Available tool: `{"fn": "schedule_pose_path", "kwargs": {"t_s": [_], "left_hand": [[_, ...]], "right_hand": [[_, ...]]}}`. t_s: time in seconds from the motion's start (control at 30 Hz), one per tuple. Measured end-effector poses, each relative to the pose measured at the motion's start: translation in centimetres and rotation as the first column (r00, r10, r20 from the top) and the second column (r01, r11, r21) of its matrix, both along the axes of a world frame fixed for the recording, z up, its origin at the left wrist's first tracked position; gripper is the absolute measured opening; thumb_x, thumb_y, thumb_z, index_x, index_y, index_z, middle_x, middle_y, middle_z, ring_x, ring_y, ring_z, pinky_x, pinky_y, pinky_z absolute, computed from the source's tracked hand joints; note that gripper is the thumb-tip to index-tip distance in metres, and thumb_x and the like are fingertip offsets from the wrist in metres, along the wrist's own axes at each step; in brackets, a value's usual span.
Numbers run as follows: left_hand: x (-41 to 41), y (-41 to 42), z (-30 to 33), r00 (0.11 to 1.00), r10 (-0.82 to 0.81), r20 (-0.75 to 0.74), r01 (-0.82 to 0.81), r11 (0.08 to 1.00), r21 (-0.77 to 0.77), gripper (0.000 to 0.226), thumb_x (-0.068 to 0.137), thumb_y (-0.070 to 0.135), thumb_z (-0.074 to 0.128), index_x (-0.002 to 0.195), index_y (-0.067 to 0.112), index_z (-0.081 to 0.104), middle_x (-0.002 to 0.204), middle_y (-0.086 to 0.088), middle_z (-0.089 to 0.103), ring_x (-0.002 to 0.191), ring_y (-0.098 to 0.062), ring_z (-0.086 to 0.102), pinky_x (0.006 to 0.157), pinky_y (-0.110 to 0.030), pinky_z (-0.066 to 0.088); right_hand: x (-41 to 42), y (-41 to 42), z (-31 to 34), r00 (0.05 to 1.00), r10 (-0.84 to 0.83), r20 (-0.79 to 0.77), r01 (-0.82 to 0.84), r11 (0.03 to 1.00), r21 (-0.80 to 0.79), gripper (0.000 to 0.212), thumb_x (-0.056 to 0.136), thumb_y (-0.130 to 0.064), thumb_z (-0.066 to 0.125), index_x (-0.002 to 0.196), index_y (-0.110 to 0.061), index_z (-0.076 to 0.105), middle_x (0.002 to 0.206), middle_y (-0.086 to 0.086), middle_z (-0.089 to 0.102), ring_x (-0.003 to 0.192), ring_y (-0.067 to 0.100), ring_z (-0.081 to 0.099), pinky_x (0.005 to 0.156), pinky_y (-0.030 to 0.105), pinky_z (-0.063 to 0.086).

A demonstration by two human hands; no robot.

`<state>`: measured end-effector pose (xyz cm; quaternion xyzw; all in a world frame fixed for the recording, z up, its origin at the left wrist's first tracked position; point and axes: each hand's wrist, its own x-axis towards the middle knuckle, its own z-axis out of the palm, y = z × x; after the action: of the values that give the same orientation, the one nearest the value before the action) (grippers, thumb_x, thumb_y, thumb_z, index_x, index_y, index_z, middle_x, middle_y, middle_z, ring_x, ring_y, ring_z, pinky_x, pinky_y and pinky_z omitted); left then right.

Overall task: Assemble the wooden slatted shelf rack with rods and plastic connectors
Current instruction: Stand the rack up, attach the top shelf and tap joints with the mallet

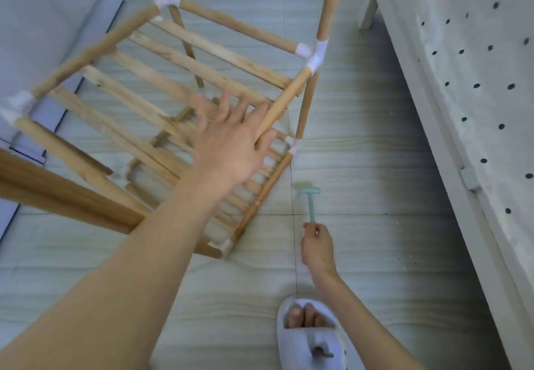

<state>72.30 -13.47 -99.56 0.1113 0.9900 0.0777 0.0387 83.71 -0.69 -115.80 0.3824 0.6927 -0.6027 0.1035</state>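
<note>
The shelf rack [161, 89] fills the upper left of the frame, standing on the pale floor [361, 153] – it looks light and stiff, made of thin wooden rods and slats joined by white plastic connectors [313, 51], so it is best held by a thick rod close to a corner, where it should bend least. The left hand [231, 144] is spread wide open in the middle of the frame with its fingertips at the near side rod [284, 100], and nothing is held by it. Lower right of the rack – well apart from it – a small green hammer [311, 202] is pinched by its handle end in the right hand [316, 245].
</note>
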Motion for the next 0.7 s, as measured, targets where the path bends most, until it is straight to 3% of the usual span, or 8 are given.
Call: {"fn": "schedule_pose_path", "kwargs": {"t_s": [0.07,0.13,0.2,0.27,0.37,0.47,0.63,0.7], "left_hand": [[0.5,-1.1,-0.5,0.999,0.035,0.030,-0.034,0.999,-0.010,0.055,0.096,0.051,0.022,0.148,0.037,0.008,0.158,0.002,0.005,0.145,-0.025,-0.007,0.111,-0.058,-0.008],[0.5,-0.8,-0.8,0.996,0.058,0.063,-0.060,0.998,0.035,0.056,0.096,0.052,0.021,0.147,0.039,0.003,0.158,0.003,0.001,0.145,-0.023,-0.009,0.111,-0.058,-0.006],[0.6,-0.2,-0.7,0.996,0.066,0.062,-0.069,0.997,0.042,0.055,0.097,0.052,0.021,0.147,0.040,0.003,0.159,0.002,-0.001,0.145,-0.024,-0.010,0.111,-0.058,-0.007],[0.6,0.1,-0.8,0.995,0.077,0.057,-0.080,0.995,0.056,0.054,0.097,0.051,0.022,0.147,0.041,0.005,0.159,0.002,0.000,0.144,-0.023,-0.010,0.111,-0.058,-0.007],[0.3,0.4,-1.0,0.995,0.083,0.054,-0.087,0.993,0.076,0.052,0.097,0.050,0.024,0.147,0.041,0.010,0.158,0.004,0.004,0.145,-0.022,-0.009,0.111,-0.059,-0.007],[0.1,0.4,-1.1,0.994,0.100,0.034,-0.103,0.991,0.090,0.052,0.097,0.050,0.026,0.146,0.041,0.013,0.158,0.004,0.007,0.145,-0.022,-0.007,0.110,-0.059,-0.006],[0.3,0.3,-1.3,0.994,0.110,0.023,-0.112,0.989,0.099,0.051,0.097,0.050,0.025,0.146,0.041,0.015,0.158,0.004,0.010,0.145,-0.021,-0.006,0.110,-0.059,-0.005],[0.3,0.5,-1.2,0.994,0.105,0.024,-0.107,0.989,0.100,0.051,0.097,0.050,0.025,0.146,0.040,0.014,0.157,0.004,0.011,0.145,-0.022,-0.006,0.110,-0.059,-0.005]], "right_hand": [[-1.5,1.1,0.1,0.981,0.190,-0.026,-0.181,0.962,0.207,0.023,0.100,-0.019,0.037,0.104,-0.003,0.052,0.079,0.011,0.056,0.072,0.026,0.051,0.061,0.031,0.034],[-3.7,2.3,0.2,0.986,0.147,-0.083,-0.113,0.940,0.323,0.026,0.100,-0.020,0.037,0.110,0.000,0.051,0.091,0.017,0.058,0.083,0.027,0.054,0.069,0.032,0.038],[-6.2,3.4,0.6,0.967,-0.202,-0.155,0.231,0.952,0.201,0.028,0.100,-0.020,0.034,0.116,0.001,0.046,0.100,0.022,0.057,0.086,0.027,0.052,0.079,0.042,0.043],[-9.0,4.2,0.7,0.780,-0.613,-0.126,0.622,0.781,0.058,0.030,0.101,-0.018,0.032,0.121,0.003,0.041,0.116,0.027,0.056,0.098,0.035,0.056,0.083,0.036,0.043],[-12.4,2.4,0.5,0.575,-0.817,0.045,0.815,0.567,-0.119,0.028,0.100,-0.011,0.033,0.123,0.002,0.039,0.126,0.020,0.054,0.113,0.037,0.052,0.083,0.032,0.038],[-13.7,-2.3,0.7,0.845,-0.531,0.070,0.529,0.809,-0.256,0.026,0.099,-0.014,0.037,0.115,0.001,0.049,0.107,0.020,0.057,0.094,0.032,0.055,0.074,0.035,0.043],[-14.9,-2.3,0.5,0.849,-0.528,0.007,0.522,0.837,-0.161,0.027,0.102,-0.016,0.029,0.111,0.001,0.049,0.102,0.016,0.055,0.089,0.033,0.056,0.064,0.030,0.041],[-14.3,-2.6,0.5,0.942,-0.332,0.043,0.333,0.917,-0.222,0.024,0.101,-0.016,0.031,0.095,-0.009,0.053,0.088,0.009,0.051,0.072,0.025,0.052,0.058,0.029,0.041]]}}
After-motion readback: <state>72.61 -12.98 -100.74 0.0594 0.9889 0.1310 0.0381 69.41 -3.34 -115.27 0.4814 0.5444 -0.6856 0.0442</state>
